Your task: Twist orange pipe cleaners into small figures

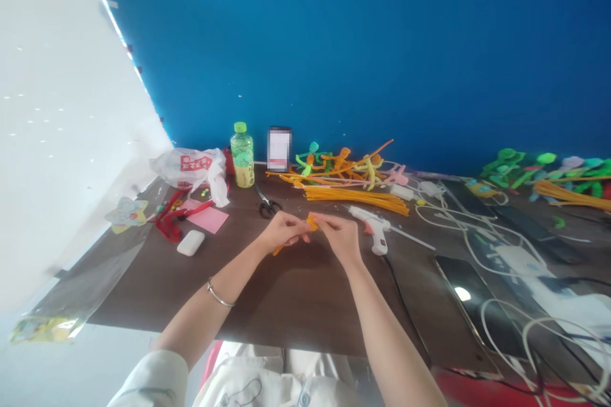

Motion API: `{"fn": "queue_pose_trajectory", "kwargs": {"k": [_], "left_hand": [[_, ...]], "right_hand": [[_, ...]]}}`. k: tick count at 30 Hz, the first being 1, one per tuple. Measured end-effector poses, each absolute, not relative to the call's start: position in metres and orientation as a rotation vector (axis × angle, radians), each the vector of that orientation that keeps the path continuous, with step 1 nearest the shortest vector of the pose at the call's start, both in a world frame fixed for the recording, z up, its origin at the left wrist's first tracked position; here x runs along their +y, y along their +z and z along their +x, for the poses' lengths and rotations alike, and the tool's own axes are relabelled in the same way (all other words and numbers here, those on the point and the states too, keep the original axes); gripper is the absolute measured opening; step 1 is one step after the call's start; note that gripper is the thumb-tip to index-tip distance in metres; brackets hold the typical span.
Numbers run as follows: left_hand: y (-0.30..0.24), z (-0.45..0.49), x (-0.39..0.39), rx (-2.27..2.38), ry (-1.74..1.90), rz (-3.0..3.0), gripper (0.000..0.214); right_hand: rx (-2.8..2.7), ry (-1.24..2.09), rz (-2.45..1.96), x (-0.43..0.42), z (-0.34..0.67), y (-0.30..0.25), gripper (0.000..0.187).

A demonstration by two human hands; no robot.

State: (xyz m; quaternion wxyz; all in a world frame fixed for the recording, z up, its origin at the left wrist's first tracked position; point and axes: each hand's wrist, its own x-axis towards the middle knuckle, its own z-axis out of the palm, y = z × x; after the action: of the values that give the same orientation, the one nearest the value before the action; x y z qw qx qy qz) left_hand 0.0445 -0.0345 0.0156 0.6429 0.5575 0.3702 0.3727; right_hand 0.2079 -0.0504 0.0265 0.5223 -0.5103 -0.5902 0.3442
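Between my two hands is a small piece of orange pipe cleaner [312, 221], bent into a compact shape. My left hand [286, 230] pinches it from the left, and an orange end sticks out below that hand. From the right, my right hand [340, 235] pinches the same piece with thumb and fingertips. Both hands are above the dark table, just in front of a bundle of straight orange pipe cleaners [356, 199]. Black-handled scissors [268, 206] lie behind my left hand. A white glue gun [376, 227] rests to the right of my right hand.
Behind stand a green-capped bottle [242, 156] and an upright phone [279, 149]. Bent pipe-cleaner figures [344, 162] lie along the wall. At left are a plastic bag [191, 168], pink paper [207, 217] and a white case [191, 243]. Cables and a dark phone [477, 299] occupy the right.
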Motion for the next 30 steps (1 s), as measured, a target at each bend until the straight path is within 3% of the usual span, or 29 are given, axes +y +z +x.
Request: {"fn": "queue_pose_trajectory", "kwargs": {"k": [16,30], "left_hand": [[0.0054,0.0492,-0.0294,0.776,1.042,1.016,0.042],[0.0083,0.0508,-0.0331,0.871,1.050,1.131,0.041]], "right_hand": [[-1.377,0.781,-1.217,-0.0508,0.2078,0.0289,0.022],[-1.378,0.814,-1.178,-0.0483,0.2110,0.0270,0.018]]}}
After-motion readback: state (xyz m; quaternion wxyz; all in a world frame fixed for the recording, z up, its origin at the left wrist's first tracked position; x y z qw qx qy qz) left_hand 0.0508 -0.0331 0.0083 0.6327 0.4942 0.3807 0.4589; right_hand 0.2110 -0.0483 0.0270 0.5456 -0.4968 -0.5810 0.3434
